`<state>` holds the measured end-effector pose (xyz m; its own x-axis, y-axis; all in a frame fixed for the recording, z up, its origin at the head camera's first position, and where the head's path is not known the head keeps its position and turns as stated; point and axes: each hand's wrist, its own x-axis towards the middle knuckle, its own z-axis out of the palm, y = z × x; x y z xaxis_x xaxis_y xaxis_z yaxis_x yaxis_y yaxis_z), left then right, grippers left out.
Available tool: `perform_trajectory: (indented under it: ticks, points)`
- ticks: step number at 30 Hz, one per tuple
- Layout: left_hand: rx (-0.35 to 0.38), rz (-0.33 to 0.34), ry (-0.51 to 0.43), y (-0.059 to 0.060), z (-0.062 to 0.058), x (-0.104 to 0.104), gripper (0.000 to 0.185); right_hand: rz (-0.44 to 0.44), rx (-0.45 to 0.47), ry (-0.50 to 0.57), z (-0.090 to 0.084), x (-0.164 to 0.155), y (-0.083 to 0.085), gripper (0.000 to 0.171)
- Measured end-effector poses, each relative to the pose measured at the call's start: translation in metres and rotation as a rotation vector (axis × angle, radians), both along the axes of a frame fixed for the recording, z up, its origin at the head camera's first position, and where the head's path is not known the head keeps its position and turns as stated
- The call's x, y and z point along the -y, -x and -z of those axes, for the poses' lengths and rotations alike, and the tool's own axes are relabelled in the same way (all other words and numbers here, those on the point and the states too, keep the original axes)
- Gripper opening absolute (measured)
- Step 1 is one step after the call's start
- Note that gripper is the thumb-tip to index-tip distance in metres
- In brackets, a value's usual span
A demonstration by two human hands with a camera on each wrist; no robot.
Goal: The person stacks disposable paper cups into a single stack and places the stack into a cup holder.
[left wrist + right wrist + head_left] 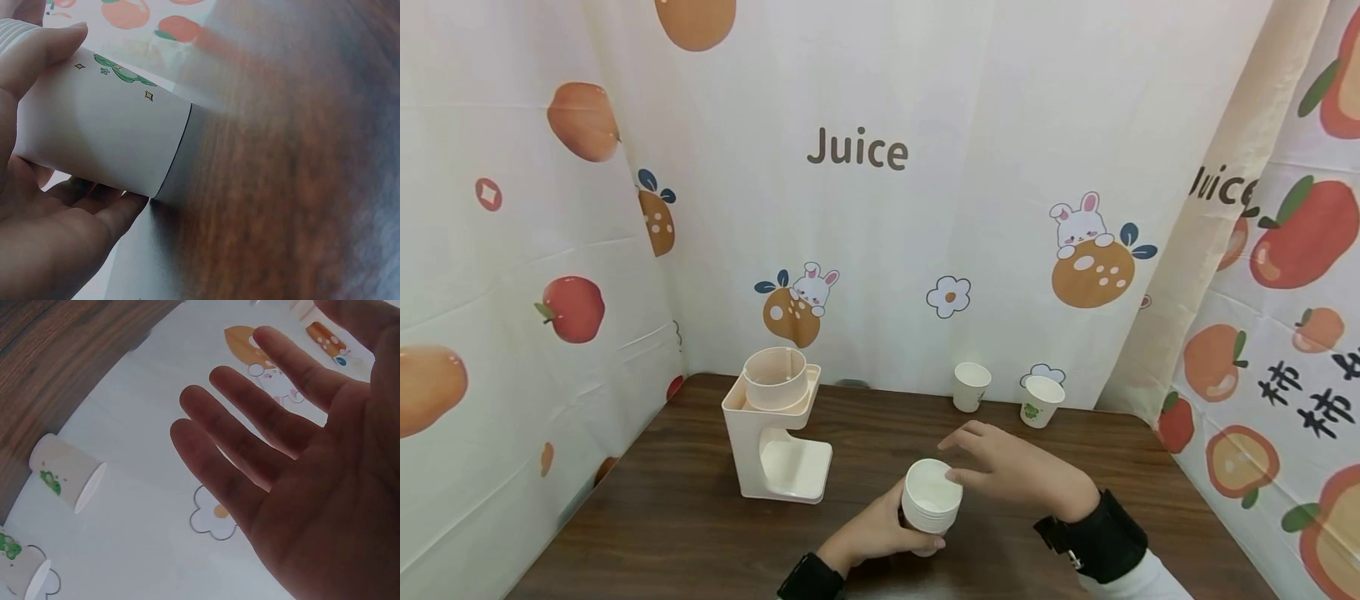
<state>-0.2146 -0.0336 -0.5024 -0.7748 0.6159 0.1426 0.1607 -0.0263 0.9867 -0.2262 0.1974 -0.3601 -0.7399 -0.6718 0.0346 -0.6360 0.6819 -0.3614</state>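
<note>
Left hand (868, 533) is gripping a nested stack of white paper cups (931, 496) at the near table edge while the right hand (1015, 468), fingers relaxed, is touching its rim; several cups may be lifting together.

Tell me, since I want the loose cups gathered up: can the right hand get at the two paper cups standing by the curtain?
Probably yes. The right hand is open and holds nothing, hovering by the cup stack that the left hand grips. The two paper cups stand beyond it with only bare table between.
</note>
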Motion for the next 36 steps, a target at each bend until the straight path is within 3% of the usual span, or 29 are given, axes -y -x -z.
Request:
perform_trajectory:
  ticks: [9, 18, 25, 36]
  points:
    - [-0.024, -0.024, 0.013, -0.001, 0.0, 0.0, 0.08, 0.069, -0.086, 0.027, 0.009, -0.007, 0.024, 0.035]
    - [0.007, -0.008, 0.004, 0.0, 0.0, 0.001, 0.08, 0.114, -0.13, 0.031, 0.023, -0.015, 0.05, 0.033]
    - [0.003, -0.029, 0.026, -0.002, -0.002, 0.001, 0.08, 0.156, -0.262, 0.02, 0.037, -0.02, 0.075, 0.036]
    - [-0.004, -0.028, 0.028, -0.003, -0.004, 0.001, 0.08, 0.284, -0.282, 0.012, 0.055, -0.022, 0.107, 0.034]
